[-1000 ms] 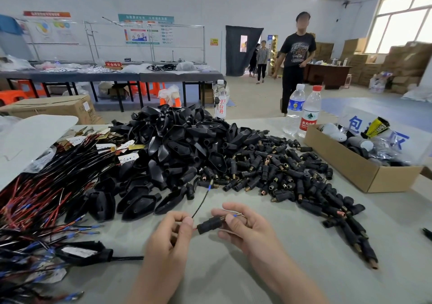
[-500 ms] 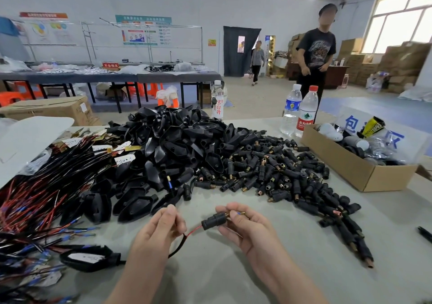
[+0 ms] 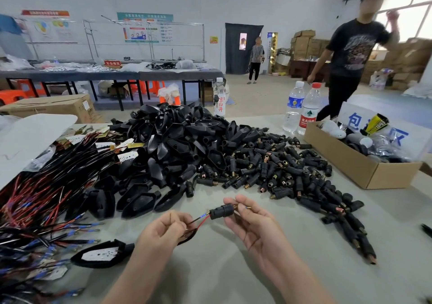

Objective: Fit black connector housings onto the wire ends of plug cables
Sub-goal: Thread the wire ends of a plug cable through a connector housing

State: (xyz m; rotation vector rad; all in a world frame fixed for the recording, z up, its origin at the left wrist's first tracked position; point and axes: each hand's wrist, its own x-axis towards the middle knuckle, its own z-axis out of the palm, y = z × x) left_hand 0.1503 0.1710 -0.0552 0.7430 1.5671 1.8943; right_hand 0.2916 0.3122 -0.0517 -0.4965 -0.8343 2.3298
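Note:
My right hand [image 3: 251,224] pinches a small black connector housing [image 3: 222,210] above the grey table. Red and blue-tipped wires [image 3: 200,220] run out of its left end into my left hand [image 3: 167,230], which grips the cable. A thin wire tip pokes out of the housing's right end. The cable's black plug [image 3: 102,253] lies flat at the lower left. A heap of loose black housings [image 3: 278,170] covers the table's middle right. Larger black plug shells [image 3: 177,144] are piled behind and to the left.
Bundled plug cables [image 3: 42,200] with red and black wires fill the left side. An open cardboard box [image 3: 364,163] stands at the right, with two water bottles [image 3: 301,107] beside it. A person in a black shirt [image 3: 350,53] walks past the far right.
The housing has slid along the wires and my hands have drawn slightly apart, showing more red wire between them. The person in black has walked closer along the right.

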